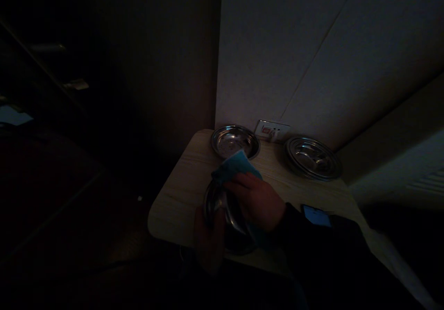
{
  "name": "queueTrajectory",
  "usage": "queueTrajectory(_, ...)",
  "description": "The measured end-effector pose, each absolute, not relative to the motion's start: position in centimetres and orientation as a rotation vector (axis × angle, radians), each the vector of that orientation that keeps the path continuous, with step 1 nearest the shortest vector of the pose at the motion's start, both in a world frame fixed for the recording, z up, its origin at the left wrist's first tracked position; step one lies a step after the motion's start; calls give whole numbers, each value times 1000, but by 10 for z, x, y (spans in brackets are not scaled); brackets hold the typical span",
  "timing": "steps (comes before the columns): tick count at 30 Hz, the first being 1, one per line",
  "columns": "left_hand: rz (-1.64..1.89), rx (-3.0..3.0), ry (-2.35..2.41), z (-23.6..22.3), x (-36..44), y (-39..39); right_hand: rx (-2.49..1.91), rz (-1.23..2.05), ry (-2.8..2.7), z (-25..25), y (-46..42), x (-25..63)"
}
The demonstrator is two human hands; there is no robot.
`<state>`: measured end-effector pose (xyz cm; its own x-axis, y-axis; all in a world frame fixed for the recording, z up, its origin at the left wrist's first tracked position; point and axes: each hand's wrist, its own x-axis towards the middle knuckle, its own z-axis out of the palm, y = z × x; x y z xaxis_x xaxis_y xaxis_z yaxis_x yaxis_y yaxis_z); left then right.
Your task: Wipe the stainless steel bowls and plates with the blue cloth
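Observation:
Near the front edge of the pale wooden table, a shiny metal bowl is tilted between my hands. My left hand grips its near left rim, with the thumb reaching over the inside. A blue-green cloth is bunched under the fingers of my right hand, pressed to the bowl's far rim. Part of the cloth hangs down along the bowl's right side in the dark. The dim light hides the bowl's lower part.
Against the wall stands one metal dish at the back left. Stacked metal plates sit at the back right. A wall socket with a plug lies between them. A phone rests beside my right sleeve.

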<state>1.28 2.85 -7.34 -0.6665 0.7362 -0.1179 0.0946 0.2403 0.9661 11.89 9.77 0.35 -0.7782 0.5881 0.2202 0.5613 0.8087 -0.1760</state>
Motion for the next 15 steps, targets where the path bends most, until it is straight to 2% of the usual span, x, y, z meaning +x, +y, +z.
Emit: queueTrajectory(15,1450,746,1876,-73,13,29,-820,243,-2828,12,94,119)
